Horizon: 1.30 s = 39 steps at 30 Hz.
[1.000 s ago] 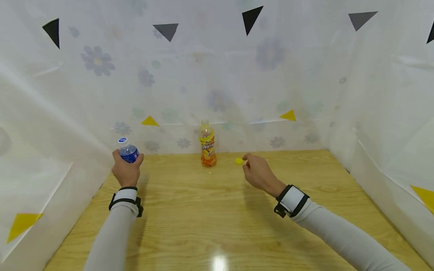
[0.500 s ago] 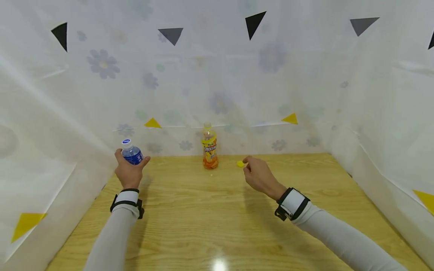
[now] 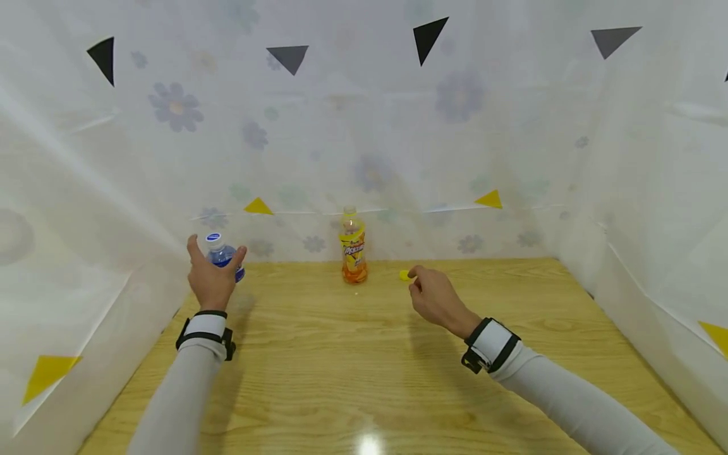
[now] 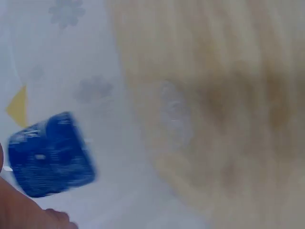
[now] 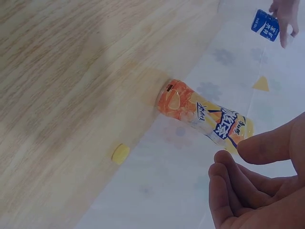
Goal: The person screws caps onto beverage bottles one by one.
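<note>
A clear water bottle with a blue label (image 3: 220,254) and a white cap stands upright at the table's back left. My left hand (image 3: 212,278) is spread behind it, thumb and forefinger apart on either side. In the left wrist view the blue label (image 4: 50,155) is blurred, with a bit of my hand (image 4: 26,207) below it. My right hand (image 3: 436,300) hovers with fingers loosely bent and nothing between them. Beyond its fingertips a yellow bottle cap (image 5: 120,154) lies on the table. An uncapped iced tea bottle (image 3: 354,256) with orange-yellow label stands left of that cap.
The wooden table (image 3: 318,360) is walled by white floral curtain sheeting (image 3: 318,126) at the back and both sides. Black, grey and yellow triangles (image 3: 258,206) are stuck on it.
My left hand's fingers have spread away from the water bottle, and the hand has shifted slightly left. My right hand has stayed about where it was; the head view has tilted slightly.
</note>
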{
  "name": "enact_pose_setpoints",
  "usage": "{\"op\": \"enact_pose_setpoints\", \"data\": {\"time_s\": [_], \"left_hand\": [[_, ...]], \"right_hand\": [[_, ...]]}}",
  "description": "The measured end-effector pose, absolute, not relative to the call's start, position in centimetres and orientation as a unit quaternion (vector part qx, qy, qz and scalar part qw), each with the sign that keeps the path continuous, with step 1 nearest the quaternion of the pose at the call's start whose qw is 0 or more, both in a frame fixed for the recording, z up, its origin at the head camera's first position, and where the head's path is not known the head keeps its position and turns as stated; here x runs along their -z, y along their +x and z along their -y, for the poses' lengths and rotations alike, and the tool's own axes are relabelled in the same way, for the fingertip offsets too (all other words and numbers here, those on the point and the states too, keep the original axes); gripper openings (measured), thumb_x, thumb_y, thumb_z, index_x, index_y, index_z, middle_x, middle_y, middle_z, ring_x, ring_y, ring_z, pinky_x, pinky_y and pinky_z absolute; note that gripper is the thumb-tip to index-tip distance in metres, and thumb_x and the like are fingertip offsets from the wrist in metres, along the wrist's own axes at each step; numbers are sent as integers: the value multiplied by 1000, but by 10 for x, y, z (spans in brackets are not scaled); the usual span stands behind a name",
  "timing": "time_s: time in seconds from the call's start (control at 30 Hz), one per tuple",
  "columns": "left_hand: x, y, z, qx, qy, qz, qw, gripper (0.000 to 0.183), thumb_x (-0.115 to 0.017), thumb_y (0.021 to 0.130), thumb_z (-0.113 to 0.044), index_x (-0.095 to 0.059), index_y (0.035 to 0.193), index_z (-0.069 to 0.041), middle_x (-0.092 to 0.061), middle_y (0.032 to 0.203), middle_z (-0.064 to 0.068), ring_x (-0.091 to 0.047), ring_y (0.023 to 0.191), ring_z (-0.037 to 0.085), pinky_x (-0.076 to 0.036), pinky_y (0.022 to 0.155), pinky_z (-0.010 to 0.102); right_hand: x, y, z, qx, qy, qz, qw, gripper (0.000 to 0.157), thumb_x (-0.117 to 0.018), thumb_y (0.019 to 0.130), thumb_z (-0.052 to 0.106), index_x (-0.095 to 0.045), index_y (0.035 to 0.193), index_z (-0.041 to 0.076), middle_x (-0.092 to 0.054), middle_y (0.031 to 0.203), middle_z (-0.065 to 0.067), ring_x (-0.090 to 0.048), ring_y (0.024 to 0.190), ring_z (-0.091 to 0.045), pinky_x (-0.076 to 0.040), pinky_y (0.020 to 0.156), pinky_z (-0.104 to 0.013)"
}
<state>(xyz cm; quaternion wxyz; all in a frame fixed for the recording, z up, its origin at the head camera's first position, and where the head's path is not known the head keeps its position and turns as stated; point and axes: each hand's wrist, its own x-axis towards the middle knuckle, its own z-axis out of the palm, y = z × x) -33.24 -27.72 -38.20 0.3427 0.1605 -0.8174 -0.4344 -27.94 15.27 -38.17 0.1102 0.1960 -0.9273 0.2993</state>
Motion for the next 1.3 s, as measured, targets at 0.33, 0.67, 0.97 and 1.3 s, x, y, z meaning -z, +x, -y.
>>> {"op": "enact_pose_setpoints", "data": {"time_s": [0.33,0.67,0.97,1.3], "left_hand": [[282,-351,210,382,-22,799,464,91,-72,91,-49,-19,163,-29,-28,167,1,-26,154,23,-7,127,49],[302,-379,99,422,-50,854,300,96,-73,91,-49,-17,164,-19,-35,161,19,-43,141,44,-35,115,58],[342,-394,56,373,19,903,210,103,-79,85,-50,-19,164,-22,-50,138,33,-53,120,51,-44,104,60],[355,-391,42,369,46,911,179,88,-78,88,-43,-32,159,-18,-48,142,37,-46,130,56,-37,110,62]], "right_hand": [[380,-280,-153,-304,195,926,106,29,-52,102,8,-60,125,-7,-68,84,-9,-51,55,-11,-44,57,-30],[386,-281,-155,-315,191,924,101,27,-51,102,8,-61,123,-6,-67,84,-9,-50,54,-12,-43,56,-30],[386,-280,-155,-318,197,923,94,27,-49,103,8,-61,123,-5,-62,74,-3,-48,52,-13,-41,54,-30],[385,-279,-155,-315,197,924,88,28,-48,103,8,-61,124,-6,-63,74,-3,-49,52,-12,-41,54,-29]]}}
